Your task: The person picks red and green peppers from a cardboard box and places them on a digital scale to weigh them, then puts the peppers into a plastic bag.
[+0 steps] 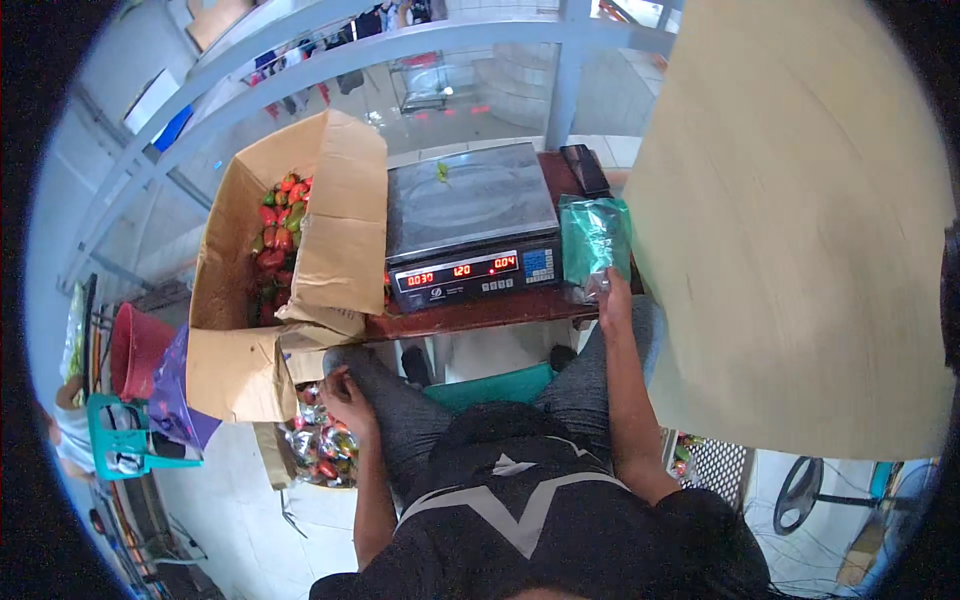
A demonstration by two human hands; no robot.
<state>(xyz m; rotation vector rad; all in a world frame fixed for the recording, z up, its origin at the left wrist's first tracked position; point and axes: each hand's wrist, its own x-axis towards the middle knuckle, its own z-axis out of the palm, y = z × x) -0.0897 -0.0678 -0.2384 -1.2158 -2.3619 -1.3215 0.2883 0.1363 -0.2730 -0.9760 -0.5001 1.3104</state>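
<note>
My right hand (616, 298) holds the near end of a stack of green plastic bags (596, 241) at the right of the table. My left hand (348, 400) hangs beside my left thigh with its fingers loosely curled and nothing seen in it, above an open box of bagged peppers (324, 442). A digital scale (474, 187) with lit red digits stands before me, a small green pepper or leaf scrap (442, 172) on its metal plate. To its left, an open cardboard box (341, 217) holds many red and green peppers (283, 239).
A dark wallet or phone (585, 169) lies behind the bags on the red-brown table (480, 321). A large pale wooden board (787, 225) fills the right side. A metal railing runs behind. At the left are a red bin (139, 352), a teal plastic chair (118, 439) and part of a person (73, 431).
</note>
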